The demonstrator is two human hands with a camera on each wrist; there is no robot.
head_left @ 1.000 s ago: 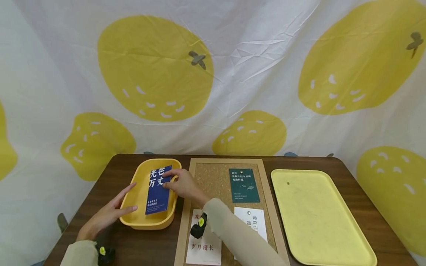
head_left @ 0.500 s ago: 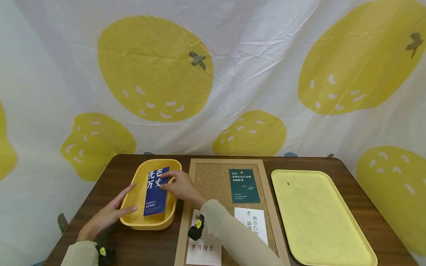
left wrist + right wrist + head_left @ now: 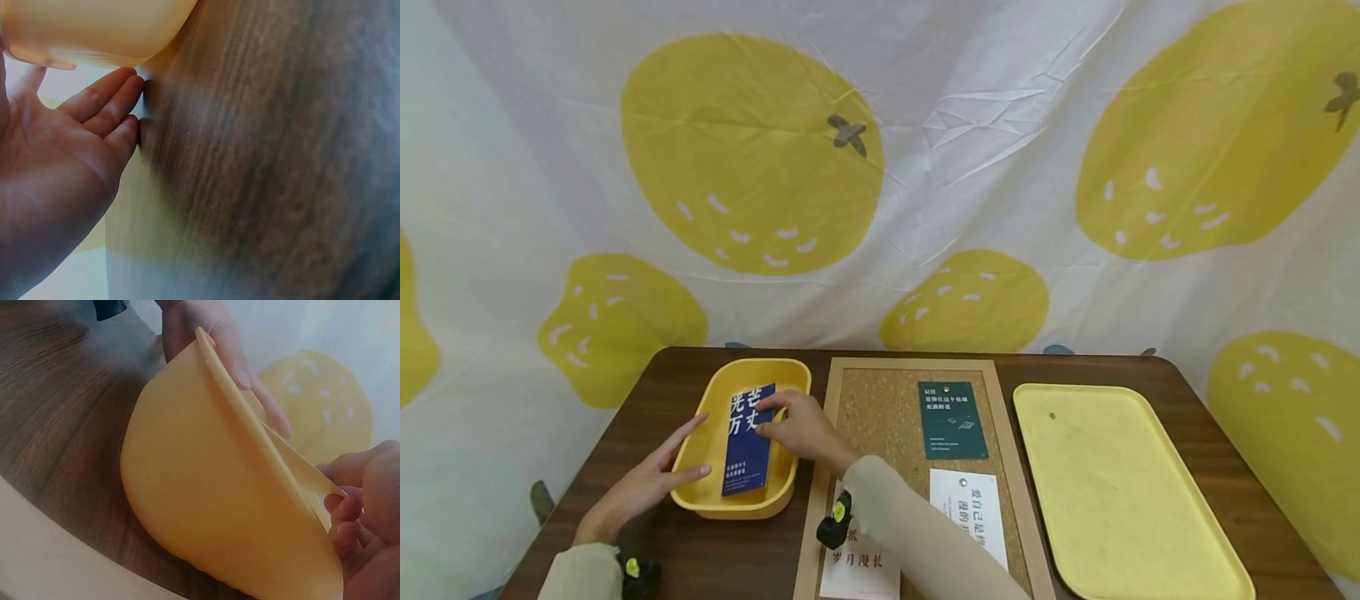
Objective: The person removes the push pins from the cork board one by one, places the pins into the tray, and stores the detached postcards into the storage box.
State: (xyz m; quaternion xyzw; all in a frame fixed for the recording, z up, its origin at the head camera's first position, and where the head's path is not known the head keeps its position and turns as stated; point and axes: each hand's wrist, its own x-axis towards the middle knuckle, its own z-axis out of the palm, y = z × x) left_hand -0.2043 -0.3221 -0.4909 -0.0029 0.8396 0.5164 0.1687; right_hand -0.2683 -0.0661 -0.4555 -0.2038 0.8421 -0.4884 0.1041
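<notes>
Sleeves (image 3: 917, 533) of pale cloth come in from the near edge, a small black unit (image 3: 835, 523) at each wrist. Left hand (image 3: 632, 496) is spread at the bin's left side, thumb and forefinger apart over the rim, the other fingers extended low by the outer wall. Right hand (image 3: 805, 429) pinches the blue card (image 3: 747, 454) at its upper right edge, thumb against fingers. The card stands slanted within the yellow bin (image 3: 801, 379), its held end up at rim height; whether its lower end touches the bin floor I cannot tell.

Right of the bin, the cork board (image 3: 876, 400) lies on the dark desk (image 3: 722, 554). Nearest on it are a red-lettered card (image 3: 861, 575), partly under the forearm, and a white card (image 3: 973, 508); farther up is a green card (image 3: 953, 421). Beyond the board's right edge lies a yellow tray (image 3: 1127, 483), a small round thing (image 3: 1052, 415) near its far left corner. Behind everything hangs a lemon-print cloth (image 3: 985, 125).
</notes>
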